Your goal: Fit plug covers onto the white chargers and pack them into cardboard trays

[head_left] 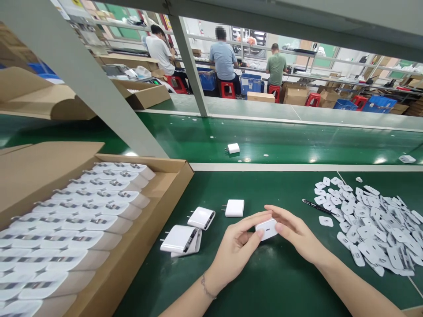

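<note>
Between my two hands is a white charger point(267, 230), its end face with a small port slot turned toward me. My left hand point(240, 244) grips it from the left, thumb on the front face and fingers behind. On the right side my right hand point(294, 233) pinches the same charger with thumb and fingers. Left of my hands lie a capped-looking white charger point(235, 208), another charger point(201, 218) with a dark end, and a charger point(180, 238) resting over one more. A big pile of white end caps point(380, 224) spreads to the right.
An open cardboard box point(158, 207) at left holds rows of white chargers. Black tweezers point(316, 205) lie beside the caps. One charger point(233, 148) sits on the green belt point(185, 136) beyond the white edge strip. Metal posts stand at the front; several people sit farther off.
</note>
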`<state>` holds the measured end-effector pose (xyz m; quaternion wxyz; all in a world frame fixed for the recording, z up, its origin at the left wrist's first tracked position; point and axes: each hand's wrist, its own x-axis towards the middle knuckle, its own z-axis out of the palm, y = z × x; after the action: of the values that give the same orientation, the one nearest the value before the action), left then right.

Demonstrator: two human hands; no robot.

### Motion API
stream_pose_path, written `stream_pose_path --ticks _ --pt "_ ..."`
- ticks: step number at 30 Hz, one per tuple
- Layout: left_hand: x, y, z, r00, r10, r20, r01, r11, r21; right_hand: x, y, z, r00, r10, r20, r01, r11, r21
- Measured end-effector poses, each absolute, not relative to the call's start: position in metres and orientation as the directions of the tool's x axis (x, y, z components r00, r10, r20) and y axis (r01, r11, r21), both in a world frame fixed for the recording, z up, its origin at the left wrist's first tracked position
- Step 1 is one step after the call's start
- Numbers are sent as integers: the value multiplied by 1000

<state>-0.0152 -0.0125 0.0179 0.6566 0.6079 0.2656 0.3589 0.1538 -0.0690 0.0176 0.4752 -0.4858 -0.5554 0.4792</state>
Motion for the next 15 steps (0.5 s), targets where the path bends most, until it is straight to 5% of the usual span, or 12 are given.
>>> stream_pose_path --ticks 5,15 --pt "-15 -15 18 595 791 144 -81 -120 989 145 -69 11 -26 999 33 -113 30 -993" --pt "-12 -20 13 590 791 162 -73 -147 986 139 -72 13 62 995 82 -85 87 -993"
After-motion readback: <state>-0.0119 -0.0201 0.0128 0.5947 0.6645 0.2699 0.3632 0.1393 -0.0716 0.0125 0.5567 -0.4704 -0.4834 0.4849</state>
